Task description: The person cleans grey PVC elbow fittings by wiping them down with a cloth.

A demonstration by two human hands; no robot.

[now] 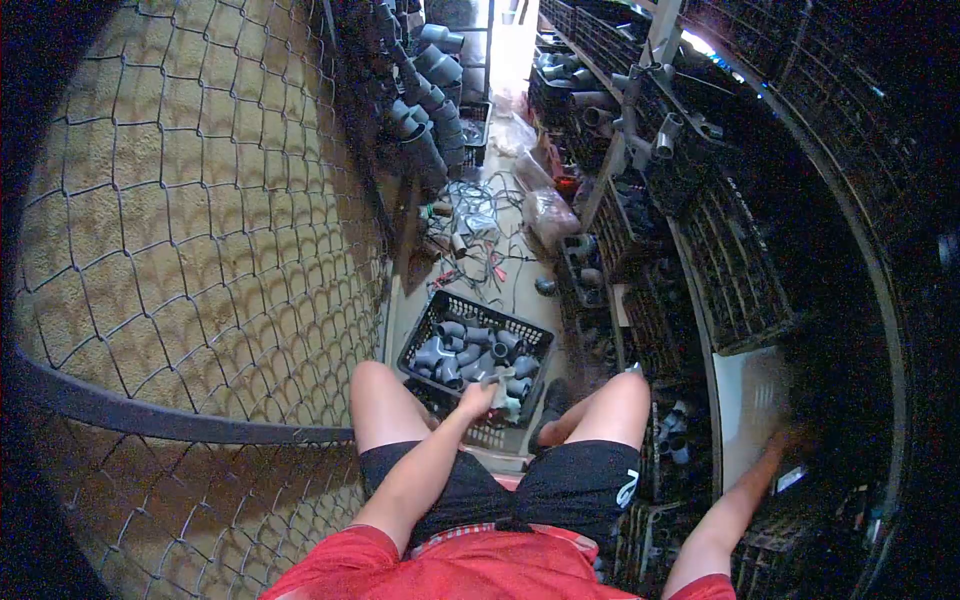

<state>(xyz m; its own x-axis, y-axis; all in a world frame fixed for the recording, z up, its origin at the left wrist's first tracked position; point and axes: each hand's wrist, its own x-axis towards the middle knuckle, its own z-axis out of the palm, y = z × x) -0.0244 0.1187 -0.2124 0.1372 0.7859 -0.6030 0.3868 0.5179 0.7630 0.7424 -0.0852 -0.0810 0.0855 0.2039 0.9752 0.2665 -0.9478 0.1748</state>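
Note:
My left hand (478, 398) is closed on a pale, crumpled rag (507, 392), just over the near side of a black plastic crate (548, 345). Grey pipe fittings (470, 350), elbows and tees among them, fill that crate, which sits on the floor in front of my knees. Off to the right, my right hand (793, 440) reaches into the dark shelving beside a whitish panel (748, 405). Motion and shadow smear its fingers, so whether it holds anything cannot be made out.
A chain-link fence (210, 230) before a rough wall borders my left. Stacked crates (725, 265) on racks line the right. Larger grey fittings (437, 65) are piled at the far left. Cables (480, 205), plastic bags (550, 215) and scraps litter the aisle floor.

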